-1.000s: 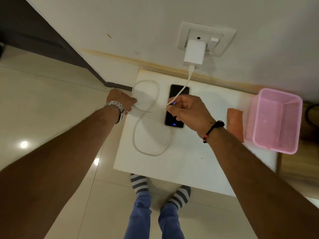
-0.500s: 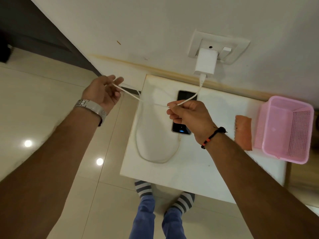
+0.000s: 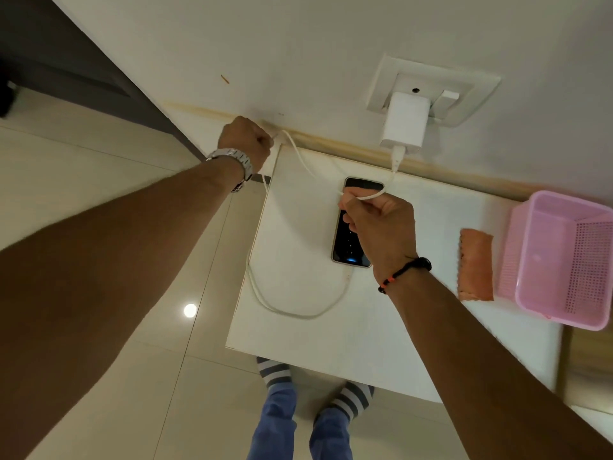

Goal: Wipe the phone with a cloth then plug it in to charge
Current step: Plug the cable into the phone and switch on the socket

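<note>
Phone [image 3: 353, 227] lies flat at mid-frame on the white surface [image 3: 381, 327], screen lit, with the cable [image 3: 292, 312] seemingly seated at its lower end, so charging looks done. The cloth [image 3: 475, 264] sits folded to the right beside the pink basket [image 3: 564, 260], suggesting wiping is finished. Both hands are closed on the cable: left hand [image 3: 243, 141] at upper centre, right hand [image 3: 378, 224] over the phone. Probably only tidying slack remains.

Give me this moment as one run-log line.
phone: on table, cable plugged in, screen lit | left hand: gripping cable | right hand: pinching cable | cloth: beside basket | charger: in socket
</note>
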`<move>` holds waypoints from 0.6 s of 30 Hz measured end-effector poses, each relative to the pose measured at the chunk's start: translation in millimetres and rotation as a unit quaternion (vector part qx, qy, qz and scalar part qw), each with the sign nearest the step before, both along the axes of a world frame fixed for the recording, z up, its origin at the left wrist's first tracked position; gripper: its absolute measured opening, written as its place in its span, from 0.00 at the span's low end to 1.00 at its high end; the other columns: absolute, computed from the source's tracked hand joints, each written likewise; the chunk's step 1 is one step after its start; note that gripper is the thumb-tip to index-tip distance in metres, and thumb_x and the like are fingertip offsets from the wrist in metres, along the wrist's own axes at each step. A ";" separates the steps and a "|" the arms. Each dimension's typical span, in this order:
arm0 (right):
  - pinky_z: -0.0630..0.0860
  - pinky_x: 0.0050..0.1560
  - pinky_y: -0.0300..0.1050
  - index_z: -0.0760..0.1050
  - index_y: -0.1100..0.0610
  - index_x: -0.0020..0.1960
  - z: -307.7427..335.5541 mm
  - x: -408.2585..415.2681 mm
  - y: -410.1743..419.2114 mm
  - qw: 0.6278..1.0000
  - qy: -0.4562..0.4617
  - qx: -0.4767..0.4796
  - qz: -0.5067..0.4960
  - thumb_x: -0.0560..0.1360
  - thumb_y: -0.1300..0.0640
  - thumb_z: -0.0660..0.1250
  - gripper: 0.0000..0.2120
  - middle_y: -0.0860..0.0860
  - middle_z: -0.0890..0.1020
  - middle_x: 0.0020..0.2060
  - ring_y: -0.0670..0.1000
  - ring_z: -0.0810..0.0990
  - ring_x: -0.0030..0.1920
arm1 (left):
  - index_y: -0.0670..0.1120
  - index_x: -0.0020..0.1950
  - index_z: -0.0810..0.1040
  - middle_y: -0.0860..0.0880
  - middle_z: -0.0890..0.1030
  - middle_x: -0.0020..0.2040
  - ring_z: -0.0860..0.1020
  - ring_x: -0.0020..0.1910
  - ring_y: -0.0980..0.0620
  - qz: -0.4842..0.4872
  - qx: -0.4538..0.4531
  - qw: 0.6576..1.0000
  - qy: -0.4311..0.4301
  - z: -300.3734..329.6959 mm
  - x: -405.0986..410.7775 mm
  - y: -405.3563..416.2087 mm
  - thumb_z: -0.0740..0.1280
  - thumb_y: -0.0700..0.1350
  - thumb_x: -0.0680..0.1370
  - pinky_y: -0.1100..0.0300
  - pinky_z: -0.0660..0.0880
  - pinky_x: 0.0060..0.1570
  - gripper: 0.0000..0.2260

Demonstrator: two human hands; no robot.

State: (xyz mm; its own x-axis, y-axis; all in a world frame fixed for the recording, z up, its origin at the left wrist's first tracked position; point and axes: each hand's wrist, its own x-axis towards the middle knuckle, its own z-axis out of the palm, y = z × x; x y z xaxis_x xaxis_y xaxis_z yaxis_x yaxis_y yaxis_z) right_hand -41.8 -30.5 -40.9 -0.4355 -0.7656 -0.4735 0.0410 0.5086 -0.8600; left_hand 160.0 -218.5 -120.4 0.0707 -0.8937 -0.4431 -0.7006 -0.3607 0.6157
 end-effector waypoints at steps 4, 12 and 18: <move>0.84 0.49 0.42 0.86 0.53 0.52 -10.5 -0.9 6.6 0.999 0.042 -0.025 0.009 0.75 0.55 0.74 0.06 0.47 0.88 0.41 0.45 0.87 0.42 | 0.46 0.49 0.88 0.45 0.88 0.48 0.86 0.47 0.43 0.006 0.025 0.999 0.032 -8.1 -21.2 -1.6 0.71 0.50 0.76 0.50 0.84 0.54 0.10; 0.81 0.44 0.30 0.84 0.52 0.48 -15.3 3.7 36.8 0.990 0.137 -0.022 -0.018 0.72 0.55 0.76 0.05 0.43 0.86 0.38 0.39 0.85 0.40 | 0.48 0.50 0.84 0.48 0.88 0.48 0.87 0.42 0.48 0.096 0.183 0.970 0.127 0.8 -33.2 4.3 0.74 0.55 0.67 0.50 0.84 0.38 0.16; 0.71 0.33 0.29 0.82 0.51 0.41 -42.3 9.4 117.1 0.964 0.180 0.191 -0.037 0.68 0.48 0.77 0.08 0.41 0.83 0.30 0.36 0.80 0.32 | 0.49 0.60 0.82 0.48 0.85 0.55 0.84 0.53 0.43 0.076 0.212 0.970 0.086 -13.5 -47.3 6.6 0.70 0.69 0.57 0.46 0.79 0.60 0.37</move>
